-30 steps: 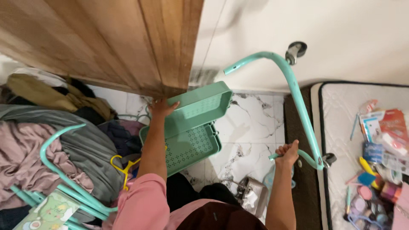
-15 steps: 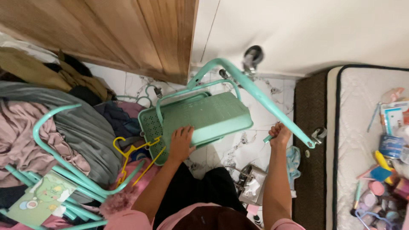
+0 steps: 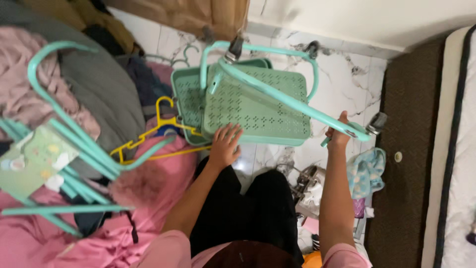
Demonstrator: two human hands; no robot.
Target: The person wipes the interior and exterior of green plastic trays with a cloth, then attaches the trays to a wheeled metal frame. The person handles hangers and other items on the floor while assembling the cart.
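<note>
Gripping a mint-green wheeled frame [image 3: 277, 94] at its lower end, the right hand [image 3: 338, 133] is clamped around the tube just short of a small black-and-grey caster [image 3: 377, 122], while the left hand [image 3: 225, 145] lies spread, fingers apart, against the near edge of a perforated mint-green tray [image 3: 258, 106] that sits on the frame. A second tray of the same colour [image 3: 186, 99] shows just behind the first, overlapping it on the left. By the look of it the rack is only partly put together: the trays ride on one curved frame piece, with a further caster [image 3: 235, 48] visible at its top, but a separate set of matching curved tubes [image 3: 69, 134] lies well apart to the left, resting on a heap of pink, grey and mauve clothing [image 3: 163, 183], unattached to anything. Whether the trays are locked onto the frame or merely resting there cannot be told from this view. The assembly hangs above a white marbled floor [image 3: 347, 84], between the person's two hands and just in front of their black-clad knees. A yellow clothes hanger [image 3: 153, 130] lies just beside the left tray. A light-blue patterned cloth [image 3: 366, 171] sits on the floor near the right forearm, beside the dark brown side of a bed base [image 3: 411, 149] with a white mattress [image 3: 463, 149] at the far right
</note>
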